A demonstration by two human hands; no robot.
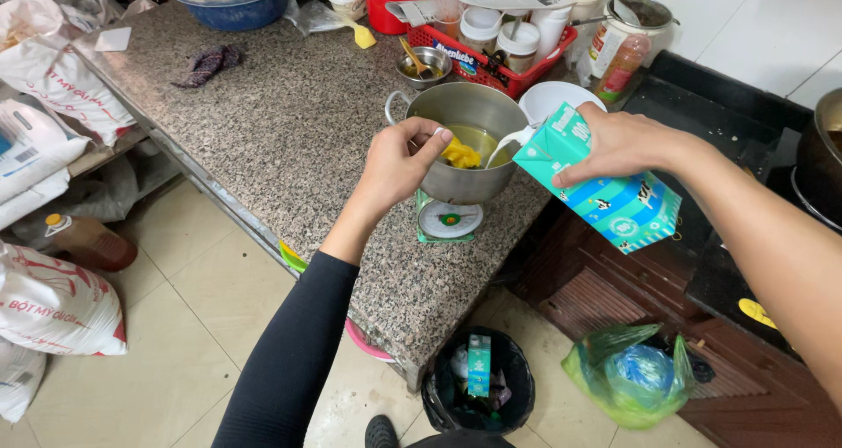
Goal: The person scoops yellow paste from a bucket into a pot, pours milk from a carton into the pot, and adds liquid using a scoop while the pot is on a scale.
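A: Head view. Report the hands and what they hold.

B: The left hand (396, 160) rests on the near rim of a round steel pot (465, 141). Its fingers (431, 143) are curled together over the rim, touching it; whether they pinch it cannot be told. The arm wears a black sleeve (294, 352). The right hand (618, 143) holds a teal milk carton (601, 181), a rectangular box with black-and-white cow patches. Its fingers are wrapped over the top face, thumb on the near side, closed firmly on the carton.

A: Position of the carton relative to the pot?

B: The carton is tilted, spout down and to the left, just right of the pot rim. A thin white stream (502, 148) runs from the spout into the pot. Inside the pot sit a yellowish liquid and a yellow lump (461, 155).

A: Support surfaces?

B: The pot stands on a small scale (449, 220) with a round white dial and green body. The scale sits at the near right corner of a speckled grey granite worktop (289, 124).

A: Surroundings?

B: Far: a red plastic basket (491, 62) of jars, a white bowl (554, 99) just behind the pot, a blue basin (230, 1). Near, on the tiled floor: a black bin (478, 391) and a green plastic bag (627, 373). Left: white flour sacks (53, 308).
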